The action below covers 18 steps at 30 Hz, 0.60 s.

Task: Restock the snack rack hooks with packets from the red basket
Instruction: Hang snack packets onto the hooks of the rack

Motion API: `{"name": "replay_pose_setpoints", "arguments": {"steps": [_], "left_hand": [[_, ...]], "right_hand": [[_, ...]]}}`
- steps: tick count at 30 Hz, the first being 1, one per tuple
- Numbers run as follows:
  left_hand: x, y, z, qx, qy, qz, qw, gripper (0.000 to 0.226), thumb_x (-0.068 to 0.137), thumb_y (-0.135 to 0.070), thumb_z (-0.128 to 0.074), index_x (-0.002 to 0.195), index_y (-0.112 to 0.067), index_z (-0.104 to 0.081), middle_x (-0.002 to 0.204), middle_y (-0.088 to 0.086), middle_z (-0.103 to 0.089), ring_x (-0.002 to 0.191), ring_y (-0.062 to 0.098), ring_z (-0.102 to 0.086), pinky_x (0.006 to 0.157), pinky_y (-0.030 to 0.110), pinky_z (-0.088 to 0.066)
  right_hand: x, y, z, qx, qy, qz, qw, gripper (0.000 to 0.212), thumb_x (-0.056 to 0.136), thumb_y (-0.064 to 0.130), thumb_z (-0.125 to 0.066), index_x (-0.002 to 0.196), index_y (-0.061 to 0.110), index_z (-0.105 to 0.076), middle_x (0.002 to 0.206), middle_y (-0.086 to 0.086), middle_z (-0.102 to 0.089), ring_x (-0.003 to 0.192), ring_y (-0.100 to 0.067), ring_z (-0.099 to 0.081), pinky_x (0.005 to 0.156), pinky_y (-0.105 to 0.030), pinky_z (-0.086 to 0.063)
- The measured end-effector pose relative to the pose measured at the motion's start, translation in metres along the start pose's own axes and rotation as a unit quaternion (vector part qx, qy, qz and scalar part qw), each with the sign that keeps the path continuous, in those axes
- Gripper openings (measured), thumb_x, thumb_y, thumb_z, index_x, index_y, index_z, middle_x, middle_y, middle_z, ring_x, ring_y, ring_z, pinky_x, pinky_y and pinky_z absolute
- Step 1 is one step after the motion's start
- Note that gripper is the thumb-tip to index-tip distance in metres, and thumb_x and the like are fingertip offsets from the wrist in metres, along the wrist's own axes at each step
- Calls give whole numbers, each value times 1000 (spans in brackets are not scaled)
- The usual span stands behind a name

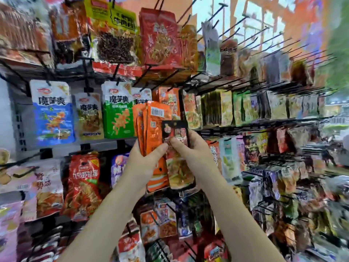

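Note:
My left hand (146, 159) grips a stack of orange snack packets (151, 127), fanned upright with a barcode showing on the backs. My right hand (190, 148) pinches one dark-topped packet (177, 154) at its middle, right beside the stack, with its printed face towards me. Both hands are raised in front of the snack rack (120, 142), level with the middle row of hooks. Matching orange packets (169, 99) hang on a hook just above the stack. The red basket is not in view.
Rows of black wire hooks (236, 25) carry packets on every level. Several hooks at the upper right stick out bare. Blue and green packets (117, 110) hang left of my hands; red and purple ones (85, 184) hang below. The picture is blurred towards the right.

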<state>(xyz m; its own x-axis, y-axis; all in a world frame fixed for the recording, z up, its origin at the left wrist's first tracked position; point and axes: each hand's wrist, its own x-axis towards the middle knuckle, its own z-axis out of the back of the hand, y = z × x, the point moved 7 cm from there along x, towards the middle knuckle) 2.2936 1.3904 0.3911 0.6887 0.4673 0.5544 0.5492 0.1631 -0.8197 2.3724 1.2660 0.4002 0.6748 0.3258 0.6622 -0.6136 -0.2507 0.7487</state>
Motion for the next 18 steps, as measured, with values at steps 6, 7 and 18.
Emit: {"name": "replay_pose_setpoints", "arguments": {"steps": [6, 7, 18], "left_hand": [[38, 6, -32, 28, -20, 5, 999, 19, 89, -34, -72, 105, -35, -61, 112, -4, -73, 101, 19, -70, 86, 37, -56], [43, 6, -38, 15, -20, 12, 1000, 22, 87, -43, -70, 106, -37, -60, 115, -5, -72, 106, 20, -68, 93, 42, -55], [78, 0, -62, -48, -24, 26, 998, 27, 97, -18, -63, 124, -15, -60, 102, 15, -77, 79, 30, -77, 59, 39, -62]], "right_hand": [[48, -27, 37, 68, -37, -31, 997, 27, 99, 45, -58, 91, 23, -71, 90, -4, -72, 89, -25, -69, 81, -45, -55], [58, -30, 46, 66, -50, -36, 996, 35, 98, 49, -56, 87, 17, -68, 83, -7, -64, 82, -26, -63, 75, -41, -49], [186, -2, 92, 61, -79, 26, 995, 43, 103, 36, -53, 68, 17, -35, 60, 3, -27, 53, -12, -28, 55, -30, -21]]}}
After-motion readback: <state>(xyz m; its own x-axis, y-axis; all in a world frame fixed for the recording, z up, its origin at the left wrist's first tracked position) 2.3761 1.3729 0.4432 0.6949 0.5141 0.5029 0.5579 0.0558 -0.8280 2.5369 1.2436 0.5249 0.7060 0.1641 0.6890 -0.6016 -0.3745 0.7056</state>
